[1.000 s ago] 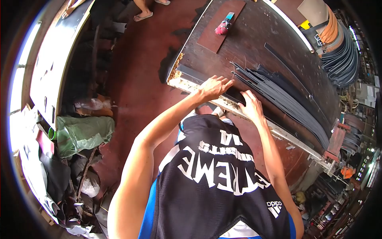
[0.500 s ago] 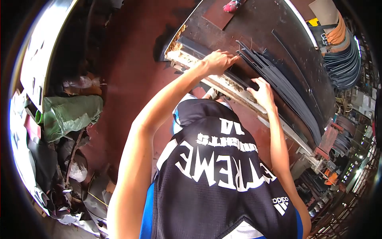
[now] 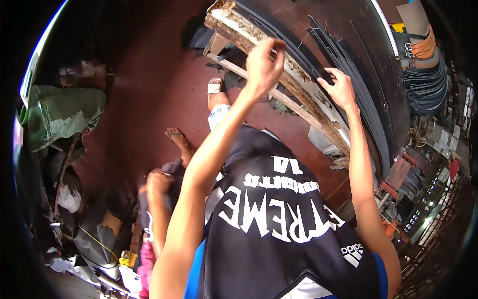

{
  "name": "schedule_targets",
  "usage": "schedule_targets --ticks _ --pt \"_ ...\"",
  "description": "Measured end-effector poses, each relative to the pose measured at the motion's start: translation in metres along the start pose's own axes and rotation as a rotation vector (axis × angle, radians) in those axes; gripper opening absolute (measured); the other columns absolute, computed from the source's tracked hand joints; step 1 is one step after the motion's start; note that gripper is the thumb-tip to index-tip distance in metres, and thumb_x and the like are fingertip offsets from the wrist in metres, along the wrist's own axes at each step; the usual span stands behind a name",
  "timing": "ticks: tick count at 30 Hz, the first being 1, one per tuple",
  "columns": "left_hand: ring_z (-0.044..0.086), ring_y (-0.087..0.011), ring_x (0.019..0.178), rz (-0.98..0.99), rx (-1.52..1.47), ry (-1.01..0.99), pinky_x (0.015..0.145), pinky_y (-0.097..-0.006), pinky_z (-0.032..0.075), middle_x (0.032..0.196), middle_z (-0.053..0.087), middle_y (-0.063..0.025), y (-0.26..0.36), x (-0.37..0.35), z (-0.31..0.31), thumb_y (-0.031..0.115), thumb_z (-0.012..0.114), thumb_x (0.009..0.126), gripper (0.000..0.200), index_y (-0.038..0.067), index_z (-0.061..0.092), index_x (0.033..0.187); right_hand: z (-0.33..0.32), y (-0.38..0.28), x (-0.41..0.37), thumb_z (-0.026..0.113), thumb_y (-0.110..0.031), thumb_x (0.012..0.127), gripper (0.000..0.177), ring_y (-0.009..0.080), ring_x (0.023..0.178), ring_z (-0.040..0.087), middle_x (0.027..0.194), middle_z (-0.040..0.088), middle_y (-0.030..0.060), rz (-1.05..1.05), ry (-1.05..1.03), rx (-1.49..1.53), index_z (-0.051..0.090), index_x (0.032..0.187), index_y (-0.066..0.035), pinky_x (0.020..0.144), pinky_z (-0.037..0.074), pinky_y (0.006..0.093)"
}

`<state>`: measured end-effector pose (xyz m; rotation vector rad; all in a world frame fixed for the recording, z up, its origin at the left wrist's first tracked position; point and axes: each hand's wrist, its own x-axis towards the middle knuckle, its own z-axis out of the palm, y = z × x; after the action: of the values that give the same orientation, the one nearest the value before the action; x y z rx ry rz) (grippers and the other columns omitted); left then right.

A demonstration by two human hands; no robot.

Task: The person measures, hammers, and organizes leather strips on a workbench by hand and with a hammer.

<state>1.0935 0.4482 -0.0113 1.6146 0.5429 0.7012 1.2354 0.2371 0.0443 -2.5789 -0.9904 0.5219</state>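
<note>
My left hand is raised over the near edge of the worktable, its fingers curled in and a little blurred. Whether anything sits inside them is hidden. Long dark flat strips lie along that edge, just beyond this hand. My right hand is at the same edge, thumb and fingers apart, with the fingertips at the end part of the dark strips. Just past it lies a bundle of long thin dark strips, fanned out on the tabletop.
The table's rough wooden edge runs diagonally before me. Another person's hand and sandalled foot are close on my left. A green sheet-covered heap stands farther left. Stacked belt-like strips hang at the right.
My left hand has come back from the strips toward me, its fingers curling. My right hand stays near the edge. The view has shifted, and another person has appeared on the left.
</note>
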Motion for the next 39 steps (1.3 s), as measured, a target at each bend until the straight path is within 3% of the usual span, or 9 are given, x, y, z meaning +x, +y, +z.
schedule_targets --ticks 3,11,15,19,22,26,34,37,39 --pt "0.066 -0.0161 0.073 -0.221 -0.091 -0.044 0.067 -0.0299 0.053 0.086 0.070 -0.0117 -0.013 -0.046 0.035 0.007 0.060 0.086 0.017 0.002 0.069 0.099 -0.002 0.002 0.001 0.074 -0.021 0.079 0.037 0.0200 0.087 0.067 0.098 0.069 0.0121 0.004 -0.012 0.051 0.065 0.109 0.000 0.080 0.054 0.0326" --pt "0.068 -0.0309 0.081 -0.221 0.007 0.102 0.074 -0.0389 0.053 0.087 0.069 -0.0165 0.001 -0.070 0.094 0.014 0.056 0.088 0.019 0.007 0.069 0.100 -0.003 0.012 0.005 0.072 -0.022 0.084 0.033 0.0124 0.077 0.066 0.088 0.071 0.0098 0.000 -0.059 0.115 0.065 0.108 0.000 0.071 0.052 0.0276" --pt "0.068 -0.0319 0.086 -0.267 0.043 0.097 0.077 -0.0408 0.053 0.090 0.069 -0.0166 0.006 -0.068 0.103 0.012 0.054 0.086 0.023 0.008 0.067 0.104 -0.005 0.014 0.007 0.072 -0.021 0.085 0.032 0.0095 0.075 0.065 0.085 0.071 0.0080 0.008 -0.067 0.146 0.064 0.108 0.000 0.068 0.051 0.0252" --pt "0.066 -0.0320 0.085 -0.156 0.169 0.137 0.073 -0.0418 0.053 0.095 0.066 -0.0153 0.000 -0.075 0.106 0.012 0.056 0.085 0.023 0.010 0.067 0.105 -0.005 0.017 0.008 0.071 -0.019 0.086 0.029 0.0075 0.078 0.064 0.087 0.070 0.0050 -0.033 -0.070 0.194 0.063 0.107 0.001 0.069 0.051 0.0241" --pt "0.064 -0.0261 0.074 0.253 0.408 0.043 0.064 -0.0391 0.052 0.086 0.056 -0.0094 -0.013 -0.077 0.100 0.013 0.059 0.083 0.026 0.016 0.064 0.108 -0.005 0.018 0.008 0.070 -0.018 0.087 0.028 0.0080 0.080 0.063 0.089 0.070 0.0050 -0.045 -0.071 0.179 0.063 0.107 0.001 0.072 0.050 0.0241" --pt "0.064 -0.0234 0.079 0.541 0.703 -0.096 0.068 -0.0397 0.050 0.093 0.058 -0.0076 -0.022 -0.065 0.099 0.017 0.060 0.081 0.040 0.020 0.059 0.121 -0.008 0.012 0.006 0.068 -0.015 0.087 0.026 0.0091 0.084 0.063 0.093 0.069 0.0058 -0.045 -0.082 0.180 0.062 0.108 0.001 0.076 0.050 0.0255" --pt "0.061 -0.0194 0.086 0.667 0.864 -0.212 0.078 -0.0374 0.045 0.104 0.058 -0.0055 -0.035 -0.057 0.098 0.021 0.056 0.083 0.046 0.009 0.056 0.128 -0.004 0.022 0.011 0.068 -0.011 0.086 0.026 0.0091 0.085 0.063 0.094 0.069 0.0062 -0.091 -0.073 0.249 0.061 0.108 0.003 0.076 0.050 0.0251" --pt "0.057 -0.0161 0.085 0.760 0.839 -0.229 0.079 -0.0357 0.043 0.096 0.055 -0.0022 -0.035 -0.051 0.095 0.024 0.055 0.083 0.039 0.010 0.059 0.120 -0.003 0.020 0.010 0.068 -0.010 0.086 0.026 0.0090 0.084 0.063 0.094 0.069 0.0072 -0.087 -0.061 0.264 0.061 0.107 0.004 0.075 0.051 0.0251" --pt "0.052 -0.0154 0.096 0.789 0.810 -0.245 0.080 -0.0351 0.042 0.103 0.053 -0.0010 -0.032 -0.046 0.090 0.026 0.056 0.082 0.029 0.018 0.062 0.109 -0.005 0.017 0.008 0.068 -0.009 0.086 0.025 0.0090 0.083 0.063 0.093 0.069 0.0066 -0.081 -0.054 0.247 0.061 0.106 0.003 0.074 0.051 0.0250"
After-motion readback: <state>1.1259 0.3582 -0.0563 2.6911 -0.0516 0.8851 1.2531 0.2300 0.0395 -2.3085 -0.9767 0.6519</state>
